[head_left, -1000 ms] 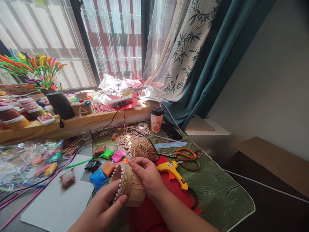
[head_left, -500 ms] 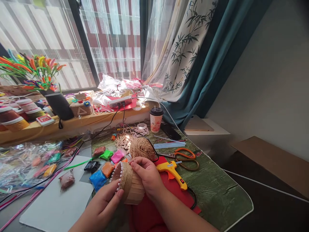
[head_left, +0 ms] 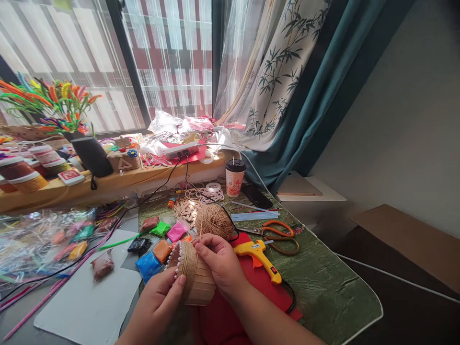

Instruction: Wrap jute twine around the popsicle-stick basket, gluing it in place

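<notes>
Both hands are on a small round wooden-slat basket (head_left: 201,286), tilted on its side, with white beads round its rim and a band of twine (head_left: 189,266) wound below them. My left hand (head_left: 160,299) grips the beaded rim, its thumb pressing on the twine. At the upper side my right hand (head_left: 223,268) pinches the twine strand where it meets the band. That strand runs up to a twine ball (head_left: 214,222) just behind the hand. A yellow glue gun (head_left: 258,256) lies to the right of my right hand, on red sheets.
Orange-handled scissors (head_left: 278,235), glue sticks (head_left: 257,216), a phone (head_left: 257,196) and a lidded paper cup (head_left: 235,178) lie or stand at the back right. Coloured clay packets (head_left: 149,267) lie left of the basket. A black cord (head_left: 227,211) passes by the twine ball.
The whole view has shifted slightly, so the scene sits a little further right. My left thumb has moved slightly up along the twine band. Both hands keep their hold.
</notes>
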`<control>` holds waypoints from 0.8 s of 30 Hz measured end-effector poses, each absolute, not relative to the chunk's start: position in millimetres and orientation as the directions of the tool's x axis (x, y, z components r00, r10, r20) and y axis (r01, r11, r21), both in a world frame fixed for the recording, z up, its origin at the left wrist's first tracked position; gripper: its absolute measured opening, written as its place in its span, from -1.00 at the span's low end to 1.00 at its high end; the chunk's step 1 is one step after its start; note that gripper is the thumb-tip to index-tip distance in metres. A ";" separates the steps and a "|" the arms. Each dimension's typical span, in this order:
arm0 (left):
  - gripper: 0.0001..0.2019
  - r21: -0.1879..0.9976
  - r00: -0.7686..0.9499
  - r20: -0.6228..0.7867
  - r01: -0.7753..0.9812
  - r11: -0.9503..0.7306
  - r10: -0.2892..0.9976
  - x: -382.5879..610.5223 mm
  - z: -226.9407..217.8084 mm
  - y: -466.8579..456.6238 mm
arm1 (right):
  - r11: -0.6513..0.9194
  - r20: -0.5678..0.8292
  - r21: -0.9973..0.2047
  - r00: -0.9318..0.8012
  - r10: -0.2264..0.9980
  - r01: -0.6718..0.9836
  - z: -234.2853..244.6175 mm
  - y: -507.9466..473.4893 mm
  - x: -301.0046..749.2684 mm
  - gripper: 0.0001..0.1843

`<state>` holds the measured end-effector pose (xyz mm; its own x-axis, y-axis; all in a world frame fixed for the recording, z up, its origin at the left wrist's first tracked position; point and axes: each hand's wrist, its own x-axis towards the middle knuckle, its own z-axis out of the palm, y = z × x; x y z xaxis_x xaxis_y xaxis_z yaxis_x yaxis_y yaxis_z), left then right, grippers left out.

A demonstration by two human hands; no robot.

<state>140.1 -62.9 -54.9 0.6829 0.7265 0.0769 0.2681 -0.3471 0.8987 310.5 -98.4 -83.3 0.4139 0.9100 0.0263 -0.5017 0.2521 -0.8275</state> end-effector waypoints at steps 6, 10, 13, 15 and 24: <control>-0.54 0.940 0.672 -0.034 0.272 -0.204 0.740 140.6 -52.5 -61.3 | 0.277 0.107 -0.889 0.420 0.901 -0.366 -81.7 -101.1 308.0 -0.70; -0.47 0.925 0.606 -0.064 0.334 -0.180 0.793 143.3 -52.2 -62.5 | 0.302 0.155 -0.906 0.430 0.889 -0.297 -79.0 -103.0 305.7 -0.72; -0.48 0.926 0.601 -0.077 0.338 -0.166 0.795 142.7 -53.7 -61.8 | 0.325 0.172 -0.893 0.432 0.885 -0.311 -78.3 -102.8 304.4 -0.71; -0.54 0.938 0.641 -0.086 0.311 -0.156 0.763 142.3 -53.9 -61.4 | 0.322 0.162 -0.888 0.433 0.887 -0.327 -78.0 -102.6 304.5 -0.70; -0.78 0.815 0.761 0.145 0.271 -0.512 0.633 142.9 -48.1 -64.3 | 0.238 0.067 -0.854 0.355 0.932 -0.463 -71.2 -104.1 311.8 -0.72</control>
<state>142.9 -64.3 -48.1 0.7606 0.6329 0.1446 0.2711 -0.5120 0.8151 311.8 -104.1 -71.2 0.3550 0.9325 0.0668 -0.4632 0.2376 -0.8538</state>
